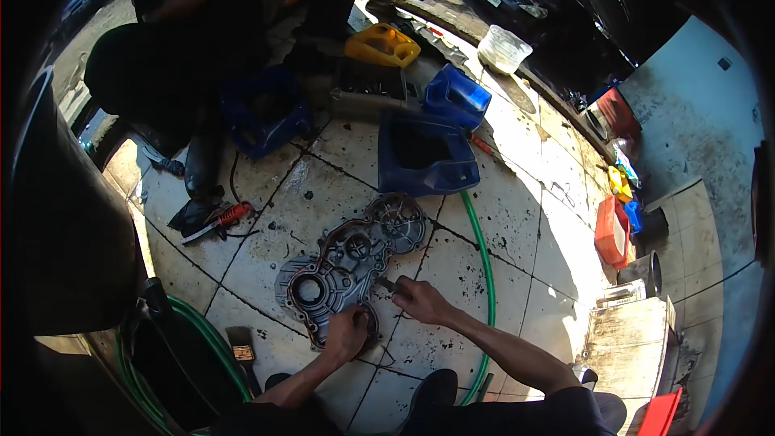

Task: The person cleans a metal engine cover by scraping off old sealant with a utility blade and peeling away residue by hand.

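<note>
A grey cast-metal engine cover (353,249) with round openings lies on the tiled floor in front of me. My left hand (348,333) is closed on the near end of the cover, its fingers curled over the edge. My right hand (423,302) is closed around a small dark, flat, scraper-like piece (391,284). That piece points left at the cover's right edge; I cannot tell whether it touches the metal. Left of my left hand lies a paintbrush (241,345) with dark bristles.
Cut-open blue containers (432,186) and a yellow one (383,45) stand beyond the cover. A green hose (483,262) runs along the right. A red-handled tool (230,215) lies left. Another person (182,73) crouches at upper left. A wooden stool (626,339) stands right.
</note>
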### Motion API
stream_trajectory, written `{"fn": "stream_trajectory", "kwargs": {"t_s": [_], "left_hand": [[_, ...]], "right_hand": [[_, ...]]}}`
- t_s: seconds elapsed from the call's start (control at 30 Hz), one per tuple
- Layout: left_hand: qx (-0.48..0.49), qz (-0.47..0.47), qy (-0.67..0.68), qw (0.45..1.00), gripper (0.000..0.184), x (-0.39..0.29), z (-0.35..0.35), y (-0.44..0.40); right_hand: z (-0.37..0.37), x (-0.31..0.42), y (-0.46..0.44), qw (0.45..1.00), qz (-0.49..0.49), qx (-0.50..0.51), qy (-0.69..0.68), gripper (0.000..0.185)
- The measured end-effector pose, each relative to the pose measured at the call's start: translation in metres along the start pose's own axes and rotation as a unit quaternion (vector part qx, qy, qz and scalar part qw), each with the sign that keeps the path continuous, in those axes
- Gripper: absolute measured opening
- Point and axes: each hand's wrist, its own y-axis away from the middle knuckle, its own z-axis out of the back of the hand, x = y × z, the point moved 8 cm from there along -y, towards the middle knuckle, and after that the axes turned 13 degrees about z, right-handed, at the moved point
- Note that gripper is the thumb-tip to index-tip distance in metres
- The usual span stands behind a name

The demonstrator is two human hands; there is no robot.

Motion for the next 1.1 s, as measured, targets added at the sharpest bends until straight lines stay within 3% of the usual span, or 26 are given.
{"fn": "stream_trajectory", "kwargs": {"t_s": [0.03, 0.1, 0.13, 0.37, 0.77, 0.87, 0.93, 1.1], "left_hand": [[-0.007, -0.002, 0.002, 1.0, 0.021, -0.006, 0.001, -0.003], [0.036, 0.026, -0.033, 0.998, 0.023, -0.015, -0.007, -0.01], [0.07, 0.075, -0.011, 0.995, 0.025, -0.02, -0.005, -0.01], [0.01, 0.051, -0.033, 0.998, 0.027, -0.02, -0.007, -0.01], [0.017, 0.137, 0.148, 0.979, 0.025, 0.023, -0.003, -0.025], [0.014, 0.144, 0.22, 0.965, 0.025, 0.026, 0.004, -0.033], [0.045, 0.202, 0.335, 0.919, 0.024, 0.021, 0.008, -0.033], [0.02, 0.165, 0.378, 0.911, 0.021, 0.021, 0.041, -0.046]], "right_hand": [[-0.002, 0.001, -0.001, 1.0, 0.007, 0.001, 0.003, 0.03], [-0.004, -0.013, 0.007, 0.987, -0.078, -0.059, -0.126, 0.033], [-0.005, -0.012, 0.008, 0.987, -0.066, -0.09, -0.119, 0.034], [-0.022, 0.011, 0.005, 0.986, -0.021, -0.102, -0.129, 0.038], [-0.026, 0.012, 0.0, 0.992, -0.003, -0.09, -0.092, 0.042], [-0.027, 0.014, 0.0, 0.993, -0.009, -0.08, -0.089, 0.042], [-0.028, 0.014, -0.003, 0.993, -0.007, -0.077, -0.09, 0.042], [-0.025, 0.013, -0.009, 0.996, -0.02, -0.057, -0.071, 0.049]]}}
